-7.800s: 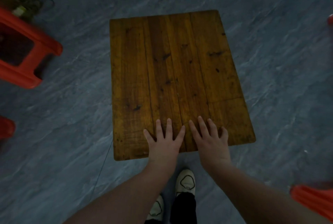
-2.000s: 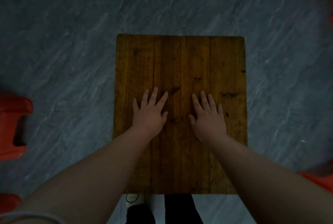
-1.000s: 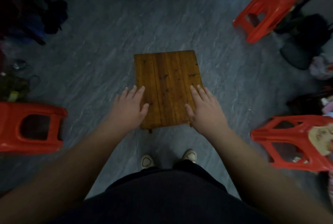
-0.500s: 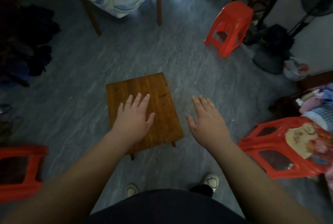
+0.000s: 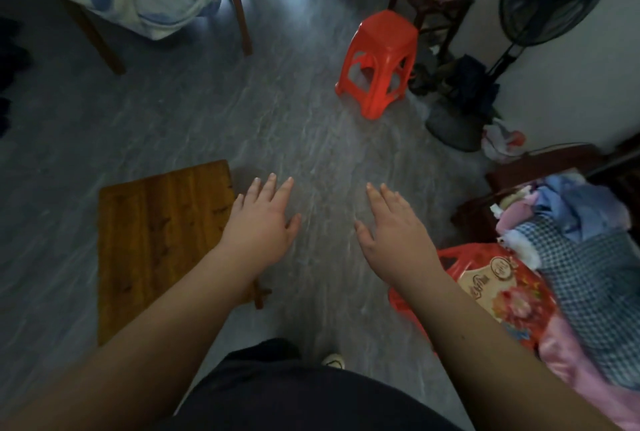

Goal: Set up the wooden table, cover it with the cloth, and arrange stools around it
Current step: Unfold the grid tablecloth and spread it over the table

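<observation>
Desk stood bare, cloth unfetched.
Both hands (image 5: 263, 219) (image 5: 394, 226) hovered, fingers spread, empty; wooden desk (image 5: 156, 240) looked stiff, best gripped by its edges.

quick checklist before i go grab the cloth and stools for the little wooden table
1. Wooden table standing on the floor: ok.
2. Tabletop bare, ready for a cloth: ok.
3. Left hand empty: ok.
4. Right hand empty: ok.
5. Upright red stool free, with open floor leading to it: ok.
6. Which fabric is the table's cloth, among the pile at right: cannot tell.
</observation>
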Available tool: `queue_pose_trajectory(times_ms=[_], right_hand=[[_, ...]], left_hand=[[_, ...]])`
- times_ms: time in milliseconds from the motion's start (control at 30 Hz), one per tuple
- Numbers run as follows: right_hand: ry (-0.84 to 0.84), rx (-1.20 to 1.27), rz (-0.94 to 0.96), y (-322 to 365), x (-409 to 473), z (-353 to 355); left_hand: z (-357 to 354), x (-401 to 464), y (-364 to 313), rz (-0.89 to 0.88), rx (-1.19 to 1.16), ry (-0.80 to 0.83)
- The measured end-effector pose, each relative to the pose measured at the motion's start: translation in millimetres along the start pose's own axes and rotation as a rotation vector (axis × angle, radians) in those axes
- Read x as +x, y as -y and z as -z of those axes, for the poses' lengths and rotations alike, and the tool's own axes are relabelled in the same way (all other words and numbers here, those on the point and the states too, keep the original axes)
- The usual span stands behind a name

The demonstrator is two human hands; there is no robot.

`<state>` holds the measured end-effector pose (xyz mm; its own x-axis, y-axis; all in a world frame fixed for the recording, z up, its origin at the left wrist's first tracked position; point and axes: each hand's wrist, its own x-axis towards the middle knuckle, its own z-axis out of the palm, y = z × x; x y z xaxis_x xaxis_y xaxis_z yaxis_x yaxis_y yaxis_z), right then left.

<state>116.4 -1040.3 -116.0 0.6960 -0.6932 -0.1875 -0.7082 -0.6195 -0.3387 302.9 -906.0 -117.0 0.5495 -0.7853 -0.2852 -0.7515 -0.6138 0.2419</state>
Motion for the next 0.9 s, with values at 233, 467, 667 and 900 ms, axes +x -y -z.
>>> queue_pose_trajectory(times_ms=[233,467,667,900], right_hand=[[0.019,-0.011,0.019,-16,85,31],[0.020,-0.159,0.090,5,232,48],[0.043,-0.169,0.168,59,372,67],[0.052,-0.143,0.290,117,508,83]], left_hand=[[29,82,-15,0.034,0.004,-0.002],[63,208,8,0.058,-0.029,-0.017],[119,320,51,0.083,-0.006,-0.017],[178,414,104,0.224,-0.036,-0.067]])
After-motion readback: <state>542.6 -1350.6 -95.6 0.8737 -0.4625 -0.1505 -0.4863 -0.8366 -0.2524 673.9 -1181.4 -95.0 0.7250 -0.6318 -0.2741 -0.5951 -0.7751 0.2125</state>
